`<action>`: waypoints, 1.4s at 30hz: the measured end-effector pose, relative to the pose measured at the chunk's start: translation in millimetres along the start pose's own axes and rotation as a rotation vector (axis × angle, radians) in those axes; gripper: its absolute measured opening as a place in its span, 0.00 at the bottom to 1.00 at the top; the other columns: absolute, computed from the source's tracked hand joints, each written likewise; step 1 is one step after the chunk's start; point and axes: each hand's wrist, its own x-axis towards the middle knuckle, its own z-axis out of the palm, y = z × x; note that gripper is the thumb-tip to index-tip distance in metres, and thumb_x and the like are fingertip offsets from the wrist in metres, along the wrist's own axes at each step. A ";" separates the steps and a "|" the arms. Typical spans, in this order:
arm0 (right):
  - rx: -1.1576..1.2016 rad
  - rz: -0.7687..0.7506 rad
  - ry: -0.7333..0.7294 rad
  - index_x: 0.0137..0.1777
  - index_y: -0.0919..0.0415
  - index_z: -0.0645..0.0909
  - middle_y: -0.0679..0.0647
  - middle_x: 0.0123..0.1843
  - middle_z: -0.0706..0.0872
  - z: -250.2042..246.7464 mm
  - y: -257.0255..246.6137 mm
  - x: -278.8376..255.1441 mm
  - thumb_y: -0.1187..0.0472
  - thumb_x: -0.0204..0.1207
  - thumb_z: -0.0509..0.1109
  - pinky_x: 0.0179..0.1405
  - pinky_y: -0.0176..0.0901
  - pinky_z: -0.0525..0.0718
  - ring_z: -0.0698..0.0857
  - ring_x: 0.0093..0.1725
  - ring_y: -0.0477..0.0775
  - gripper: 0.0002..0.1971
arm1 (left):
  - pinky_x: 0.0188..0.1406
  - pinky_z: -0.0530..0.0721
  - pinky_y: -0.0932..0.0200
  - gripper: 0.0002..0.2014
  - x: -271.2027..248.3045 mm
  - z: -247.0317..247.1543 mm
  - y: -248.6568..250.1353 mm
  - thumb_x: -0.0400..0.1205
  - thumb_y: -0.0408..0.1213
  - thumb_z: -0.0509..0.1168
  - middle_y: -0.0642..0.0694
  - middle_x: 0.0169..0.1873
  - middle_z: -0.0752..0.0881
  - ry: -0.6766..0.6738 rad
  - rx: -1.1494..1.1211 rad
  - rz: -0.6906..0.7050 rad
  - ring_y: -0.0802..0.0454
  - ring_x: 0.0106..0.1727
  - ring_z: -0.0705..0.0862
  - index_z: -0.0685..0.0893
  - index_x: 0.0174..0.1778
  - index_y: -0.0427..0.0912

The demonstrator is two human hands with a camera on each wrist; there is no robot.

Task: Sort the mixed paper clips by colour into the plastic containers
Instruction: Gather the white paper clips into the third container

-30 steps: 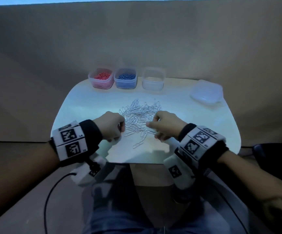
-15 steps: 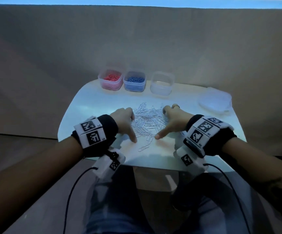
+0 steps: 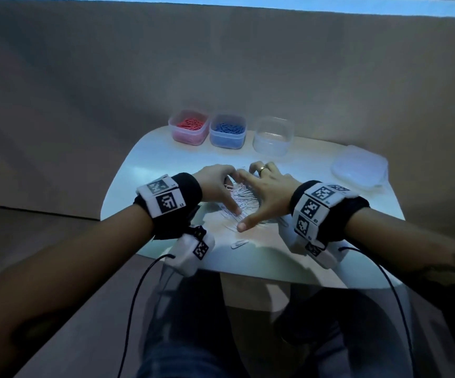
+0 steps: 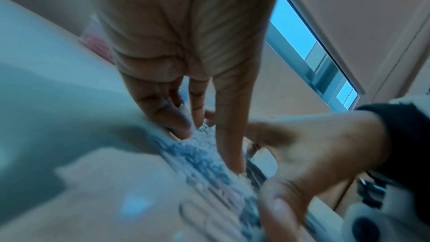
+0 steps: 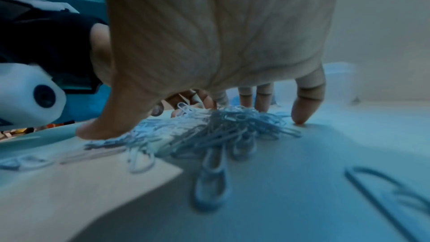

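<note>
- Where the head view looks down on the white table (image 3: pixel 166 159), the left hand (image 3: pixel 215 184) and right hand (image 3: pixel 268 192) cup a heap of white paper clips (image 3: pixel 244 199) from either side, fingers spread and pressing, none curled round a clip; nothing is lifted.
- Along the far edge stand a container of red clips (image 3: pixel 189 126), a container of blue clips (image 3: pixel 227 130) and an empty clear container (image 3: pixel 272 136); a lid (image 3: pixel 358 167) lies well apart to the right. One stray clip (image 3: pixel 239 244) lies near the front edge.
- In the left wrist view, blurred, the left fingers (image 4: pixel 177 117) rest on the heap's edge and hold nothing.
- In the right wrist view, the right thumb (image 5: pixel 102 128) and fingertips bracket the heap; another loose clip (image 5: pixel 386 189) lies outside it.
- Judgement: red and blue look sorted; the white heap remains.
- Risk: the clips are tangled, so a scooped bunch may shed clips on the way to the container. The outlying clips may be missed, and the one by the front edge may be brushed off.
</note>
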 end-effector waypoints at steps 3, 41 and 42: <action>0.029 -0.002 0.017 0.80 0.50 0.50 0.54 0.78 0.56 0.9 1.0 -4.6 0.27 0.57 0.70 0.68 0.61 0.70 0.55 0.76 0.57 0.56 | 0.47 0.76 0.61 0.23 2.1 -10.2 7.6 0.69 0.34 0.77 0.46 0.51 0.80 0.110 0.037 -0.005 0.51 0.49 0.78 0.79 0.59 0.44; -0.007 -0.085 -0.085 0.65 0.64 0.69 0.61 0.77 0.63 -14.1 -26.5 49.9 0.33 0.72 0.61 0.74 0.60 0.64 0.61 0.76 0.64 0.36 | 0.61 0.72 0.55 0.21 -0.1 -37.3 -38.7 0.83 0.27 0.54 0.36 0.65 0.77 0.168 0.242 -0.143 0.41 0.64 0.76 0.71 0.72 0.41; -0.011 -0.098 -0.105 0.65 0.64 0.69 0.60 0.74 0.65 -13.9 -24.3 45.5 0.33 0.72 0.61 0.74 0.58 0.64 0.63 0.75 0.64 0.35 | 0.58 0.73 0.55 0.20 -2.0 -38.2 -37.8 0.83 0.27 0.55 0.37 0.65 0.78 0.161 0.219 -0.155 0.41 0.63 0.77 0.72 0.72 0.41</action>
